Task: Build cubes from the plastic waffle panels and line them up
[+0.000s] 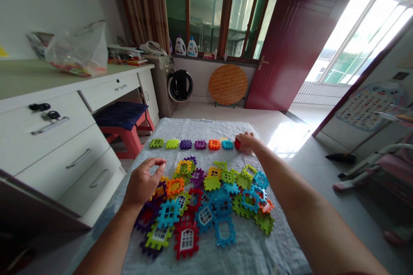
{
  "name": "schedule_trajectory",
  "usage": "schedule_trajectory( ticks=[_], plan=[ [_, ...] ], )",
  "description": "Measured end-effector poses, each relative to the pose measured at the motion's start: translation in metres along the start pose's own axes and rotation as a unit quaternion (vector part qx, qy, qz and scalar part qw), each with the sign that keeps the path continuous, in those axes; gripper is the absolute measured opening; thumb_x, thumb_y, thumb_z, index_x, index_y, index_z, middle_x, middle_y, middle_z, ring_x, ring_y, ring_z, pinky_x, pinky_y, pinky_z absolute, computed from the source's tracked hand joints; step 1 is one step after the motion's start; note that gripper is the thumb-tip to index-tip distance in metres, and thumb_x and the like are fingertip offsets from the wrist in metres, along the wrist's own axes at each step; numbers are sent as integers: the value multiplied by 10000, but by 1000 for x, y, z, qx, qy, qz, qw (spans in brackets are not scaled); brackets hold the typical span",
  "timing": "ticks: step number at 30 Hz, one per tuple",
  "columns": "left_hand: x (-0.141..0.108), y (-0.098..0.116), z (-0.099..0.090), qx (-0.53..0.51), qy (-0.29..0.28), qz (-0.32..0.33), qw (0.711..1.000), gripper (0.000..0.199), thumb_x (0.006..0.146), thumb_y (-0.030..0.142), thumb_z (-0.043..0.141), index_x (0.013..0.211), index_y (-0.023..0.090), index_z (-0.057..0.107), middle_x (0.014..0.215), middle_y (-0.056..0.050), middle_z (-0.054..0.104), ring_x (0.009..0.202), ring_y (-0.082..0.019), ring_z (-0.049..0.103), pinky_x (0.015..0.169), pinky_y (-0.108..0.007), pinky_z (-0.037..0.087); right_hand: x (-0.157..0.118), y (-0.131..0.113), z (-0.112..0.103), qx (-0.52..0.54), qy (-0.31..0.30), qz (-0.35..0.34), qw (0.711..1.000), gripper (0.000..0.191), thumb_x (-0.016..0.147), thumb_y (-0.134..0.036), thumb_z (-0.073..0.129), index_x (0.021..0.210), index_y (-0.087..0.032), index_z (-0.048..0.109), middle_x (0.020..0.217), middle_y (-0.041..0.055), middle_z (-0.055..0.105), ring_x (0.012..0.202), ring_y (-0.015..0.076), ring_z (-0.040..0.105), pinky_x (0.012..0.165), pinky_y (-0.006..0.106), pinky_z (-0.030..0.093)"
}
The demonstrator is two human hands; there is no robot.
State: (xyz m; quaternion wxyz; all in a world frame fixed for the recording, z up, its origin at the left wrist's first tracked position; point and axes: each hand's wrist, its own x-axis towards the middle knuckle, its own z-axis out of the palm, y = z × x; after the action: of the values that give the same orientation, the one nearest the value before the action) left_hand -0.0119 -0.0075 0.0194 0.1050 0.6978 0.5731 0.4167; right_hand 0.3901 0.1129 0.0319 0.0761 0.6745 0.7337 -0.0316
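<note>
A row of square toothed pieces lies across the far part of the cloth: a green one [156, 143], a lime one [172, 143], a dark purple one [186, 144], a purple one [200, 144], an orange one [214, 144] and a blue one [227, 144]. At the row's right end my right hand [246, 142] has its fingers on a red piece [237, 143], partly covered by them. My left hand [144, 182] hovers at the left edge of a mixed pile of pieces [205, 215], thumb and fingers apart, with nothing between them.
The cloth-covered table [206, 126] bears the row and the pile. On the left stand a white desk [71, 124] with a plastic bag [80, 51] on it and a blue-topped stool [121, 116]. Behind are a washing machine [163, 81] and a round wooden board [227, 84].
</note>
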Motion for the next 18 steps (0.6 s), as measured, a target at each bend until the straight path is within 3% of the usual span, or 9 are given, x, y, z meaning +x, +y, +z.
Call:
schedule_trajectory(
  ticks=[5,8,10,13,18],
  plan=[
    [0,-2,1,11,-10,-11,1000,270,805,410,501,884,210,665,901,-29,719,864,-198,658,808,-264,504,-16,0,-17,-10,28,3,1000,786,578,-231,718,1326,-250,478,1307,106,527,1213,355,390,1012,525,248],
    [2,-10,3,14,-27,-13,999,287,783,436,520,893,213,664,934,-39,717,911,-211,654,884,-285,490,-44,7,-28,21,72,16,997,673,666,-284,669,1314,-248,490,1274,98,550,1162,324,438,947,441,330],
    [3,-17,6,18,-57,-9,998,316,753,472,539,880,213,669,961,-52,709,938,-224,649,907,-305,484,-71,15,-29,58,60,9,996,526,705,-291,647,1219,-223,565,1167,84,612,1051,275,519,861,355,382],
    [4,-25,11,34,-98,-10,995,378,719,526,544,869,204,676,986,-76,691,962,-243,642,908,-335,487,-114,27,-18,100,1,-1,995,327,713,-305,657,1021,-198,646,957,57,662,836,197,582,719,269,407],
    [3,-29,16,44,-133,-26,990,428,702,554,542,901,197,672,981,-85,695,939,-239,654,884,-332,501,-156,32,18,139,-36,30,989,336,658,-286,690,974,-184,635,904,53,656,770,178,569,642,251,406]
  ],
)
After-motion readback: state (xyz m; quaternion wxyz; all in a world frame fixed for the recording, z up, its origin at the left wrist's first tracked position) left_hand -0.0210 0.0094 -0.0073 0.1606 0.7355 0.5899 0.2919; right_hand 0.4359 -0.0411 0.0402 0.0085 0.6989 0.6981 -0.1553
